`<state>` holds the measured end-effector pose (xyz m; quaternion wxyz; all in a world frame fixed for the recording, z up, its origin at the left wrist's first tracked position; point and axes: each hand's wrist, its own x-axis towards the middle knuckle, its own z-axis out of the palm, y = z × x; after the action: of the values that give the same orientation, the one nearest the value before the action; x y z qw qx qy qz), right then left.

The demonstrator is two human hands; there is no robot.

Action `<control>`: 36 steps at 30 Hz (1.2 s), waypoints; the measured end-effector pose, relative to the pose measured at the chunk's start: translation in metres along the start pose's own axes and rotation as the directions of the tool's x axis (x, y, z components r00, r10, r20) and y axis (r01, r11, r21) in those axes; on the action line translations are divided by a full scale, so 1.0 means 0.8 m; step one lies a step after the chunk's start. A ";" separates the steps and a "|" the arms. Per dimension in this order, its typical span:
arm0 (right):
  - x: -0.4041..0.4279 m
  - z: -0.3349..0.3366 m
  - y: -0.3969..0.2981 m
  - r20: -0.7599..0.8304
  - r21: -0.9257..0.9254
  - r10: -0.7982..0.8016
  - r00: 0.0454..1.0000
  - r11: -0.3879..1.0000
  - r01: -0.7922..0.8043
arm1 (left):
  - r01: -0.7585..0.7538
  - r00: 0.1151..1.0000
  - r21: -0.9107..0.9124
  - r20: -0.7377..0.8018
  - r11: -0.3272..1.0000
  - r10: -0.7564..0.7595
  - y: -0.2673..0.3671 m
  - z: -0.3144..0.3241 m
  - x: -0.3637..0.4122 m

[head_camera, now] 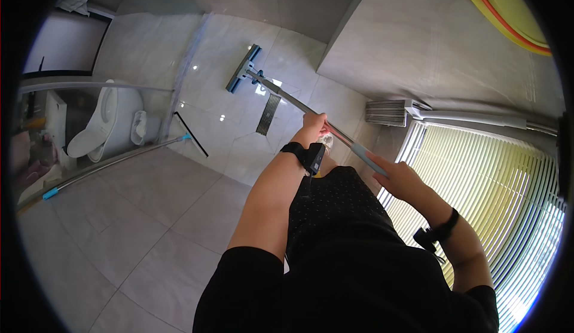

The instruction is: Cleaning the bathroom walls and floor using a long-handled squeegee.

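Observation:
A sponge mop with a grey handle (293, 101) slants across the middle of the view. Its wide blue-grey head (243, 68) rests on the glossy tiled floor (210, 95). My left hand (315, 123) grips the metal pole partway down. Farther up, my right hand (398, 178) is closed around the light grey grip (365, 157) near the top end. Both wrists wear black straps with small devices. A slotted floor drain (268, 114) lies beside the pole, just past the mop head.
A squeegee (192, 134) with a long pole leans at the left, along a glass partition (96, 86). Behind the glass are a toilet (110, 113) and a bin (145, 127). Window blinds (466, 189) stand at right; yellow basins (511, 8) hang upper right.

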<state>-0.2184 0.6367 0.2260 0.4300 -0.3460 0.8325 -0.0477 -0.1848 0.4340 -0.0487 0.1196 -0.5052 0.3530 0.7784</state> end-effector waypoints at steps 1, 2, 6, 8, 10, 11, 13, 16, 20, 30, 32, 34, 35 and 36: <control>0.010 0.002 -0.001 0.003 0.002 -0.003 1.000 1.000 0.003 | 0.015 0.998 0.117 -0.057 0.993 -0.008 0.003 -0.004 0.002; 0.019 0.004 -0.001 0.034 0.116 -0.019 0.999 0.993 0.015 | 0.061 0.997 0.243 -0.069 0.968 -0.045 0.006 -0.008 0.004; 0.003 0.021 0.024 -0.033 0.132 -0.107 0.994 0.985 0.110 | 0.168 0.977 0.469 0.035 0.867 -0.209 0.002 0.016 -0.010; -0.024 0.020 0.031 0.070 0.127 -0.006 0.998 0.992 -0.003 | 0.133 0.978 0.507 0.070 0.851 -0.194 -0.028 0.031 -0.018; -0.060 0.014 0.044 0.185 0.095 0.120 0.975 0.986 -0.139 | 0.095 0.956 0.520 0.190 0.849 -0.224 -0.053 0.044 -0.046; -0.082 0.009 0.051 0.201 0.079 0.156 0.967 0.981 -0.175 | 0.101 0.921 0.498 0.281 0.861 -0.271 -0.056 0.056 -0.067; -0.118 -0.009 0.055 0.224 0.018 0.220 0.949 0.973 -0.230 | 0.185 0.829 0.442 0.410 0.878 -0.381 -0.069 0.075 -0.094; -0.173 -0.039 0.056 0.196 0.004 0.272 0.942 0.961 -0.278 | 0.239 0.693 0.472 0.529 0.849 -0.490 -0.107 0.121 -0.111; -0.223 -0.076 0.031 0.191 -0.068 0.440 0.877 0.898 -0.436 | 0.247 0.519 0.437 0.694 0.865 -0.499 -0.136 0.156 -0.142; -0.249 -0.099 -0.036 0.133 -0.099 0.504 0.853 0.864 -0.494 | 0.517 0.645 0.208 0.543 0.830 -0.538 -0.159 0.161 -0.143; -0.247 -0.106 -0.045 0.190 -0.116 0.475 0.860 0.880 -0.460 | 0.518 0.655 0.201 0.532 0.831 -0.537 -0.156 0.156 -0.148; -0.249 -0.113 -0.051 0.201 -0.168 0.444 0.873 0.894 -0.416 | 0.533 0.669 0.136 0.537 0.835 -0.514 -0.143 0.147 -0.169; -0.248 -0.118 -0.054 0.219 -0.223 0.410 0.886 0.905 -0.363 | 0.532 0.666 0.139 0.540 0.835 -0.514 -0.141 0.141 -0.171; -0.245 -0.125 -0.055 0.234 -0.239 0.374 0.898 0.917 -0.319 | 0.548 0.666 0.095 0.552 0.831 -0.502 -0.135 0.135 -0.174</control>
<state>-0.1930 0.7029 0.4389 0.5070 -0.2352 0.8137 0.1601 -0.1377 0.6080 0.0523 0.4156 -0.3413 0.1108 0.8358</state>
